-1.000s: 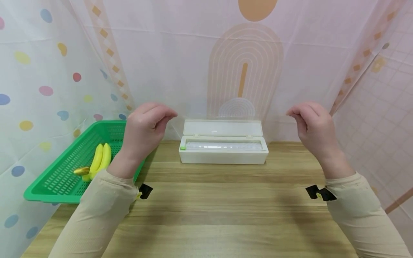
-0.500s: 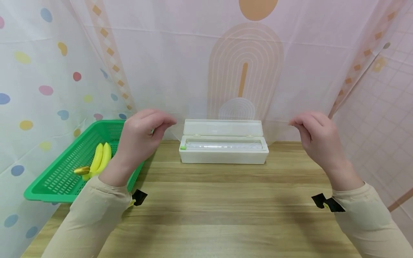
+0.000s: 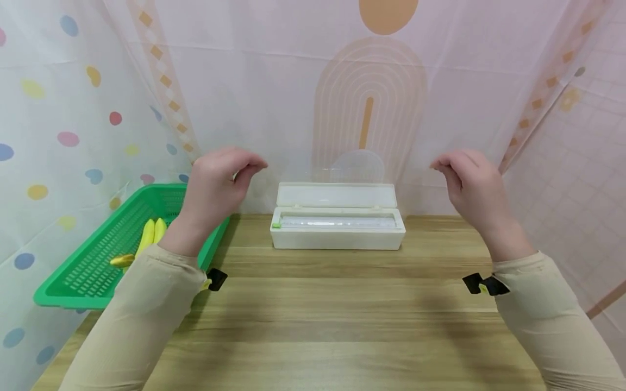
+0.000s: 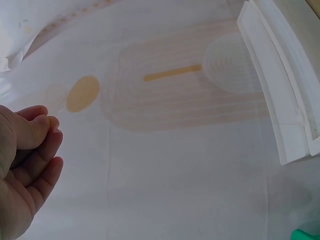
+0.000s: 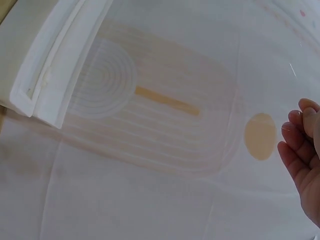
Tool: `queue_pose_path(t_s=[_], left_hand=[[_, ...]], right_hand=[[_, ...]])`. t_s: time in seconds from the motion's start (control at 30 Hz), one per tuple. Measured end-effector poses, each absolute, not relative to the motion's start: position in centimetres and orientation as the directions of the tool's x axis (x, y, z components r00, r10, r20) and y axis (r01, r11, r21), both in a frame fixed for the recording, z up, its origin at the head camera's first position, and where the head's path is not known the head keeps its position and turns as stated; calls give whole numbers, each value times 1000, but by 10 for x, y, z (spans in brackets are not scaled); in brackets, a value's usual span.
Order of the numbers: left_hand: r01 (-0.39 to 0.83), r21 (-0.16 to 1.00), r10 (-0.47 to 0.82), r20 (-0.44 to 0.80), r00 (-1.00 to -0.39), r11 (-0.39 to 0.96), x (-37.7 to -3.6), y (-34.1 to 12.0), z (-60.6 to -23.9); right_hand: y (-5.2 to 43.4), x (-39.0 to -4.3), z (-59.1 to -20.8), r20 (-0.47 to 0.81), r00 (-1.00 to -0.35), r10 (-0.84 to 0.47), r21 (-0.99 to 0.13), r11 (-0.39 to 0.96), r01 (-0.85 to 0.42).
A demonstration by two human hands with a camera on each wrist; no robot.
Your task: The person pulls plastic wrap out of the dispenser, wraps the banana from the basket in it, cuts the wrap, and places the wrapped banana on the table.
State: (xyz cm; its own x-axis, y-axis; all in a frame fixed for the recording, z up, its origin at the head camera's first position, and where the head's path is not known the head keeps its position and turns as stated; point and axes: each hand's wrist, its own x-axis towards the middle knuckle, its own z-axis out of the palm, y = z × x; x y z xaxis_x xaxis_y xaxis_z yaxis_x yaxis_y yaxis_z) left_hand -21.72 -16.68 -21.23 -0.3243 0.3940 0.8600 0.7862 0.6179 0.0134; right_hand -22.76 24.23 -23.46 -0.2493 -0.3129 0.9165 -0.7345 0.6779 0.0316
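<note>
A white cling film dispenser (image 3: 337, 240) stands at the back of the table, its lid (image 3: 337, 195) raised and a clear roll (image 3: 337, 221) inside. My left hand (image 3: 212, 182), palm inward, pinches one side of a nearly invisible sheet of cling film (image 3: 359, 167) between thumb and fingertips. Opposite it, my right hand (image 3: 471, 182) pinches the other side the same way. Faint glints and haze over the curtain pattern show the sheet between the hands, above the lid. Both hands are raised over the table, on either side of the dispenser.
A green plastic basket (image 3: 78, 300) sits at the left, partly behind my left arm, with bananas (image 3: 145, 236) in it. Wood-grain table (image 3: 318, 315) extends in front of the dispenser. Patterned curtains (image 3: 274, 98) hang close behind and along both sides.
Both hands dip slightly toward me, then rise again to a little above where they started. Their pinch on the cling film stays the same, and the dispenser stays put.
</note>
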Motion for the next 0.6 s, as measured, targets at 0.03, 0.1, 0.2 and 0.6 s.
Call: queue_pose_path(t_s=[0.03, 0.1, 0.2, 0.6], left_hand=[[782, 15, 394, 858, -331, 623, -219, -166, -211], [778, 20, 392, 856, -338, 628, -223, -165, -208], [775, 26, 384, 857, -342, 632, -227, -164, -205], [758, 16, 361, 873, -329, 652, -235, -163, -197]], right_hand=[[242, -230, -234, 918, -250, -308, 28, 679, -734], [242, -234, -232, 921, -250, -299, 22, 680, -733], [241, -239, -230, 923, -249, -292, 18, 682, -731], [241, -245, -221, 931, -239, -278, 23, 695, -718]])
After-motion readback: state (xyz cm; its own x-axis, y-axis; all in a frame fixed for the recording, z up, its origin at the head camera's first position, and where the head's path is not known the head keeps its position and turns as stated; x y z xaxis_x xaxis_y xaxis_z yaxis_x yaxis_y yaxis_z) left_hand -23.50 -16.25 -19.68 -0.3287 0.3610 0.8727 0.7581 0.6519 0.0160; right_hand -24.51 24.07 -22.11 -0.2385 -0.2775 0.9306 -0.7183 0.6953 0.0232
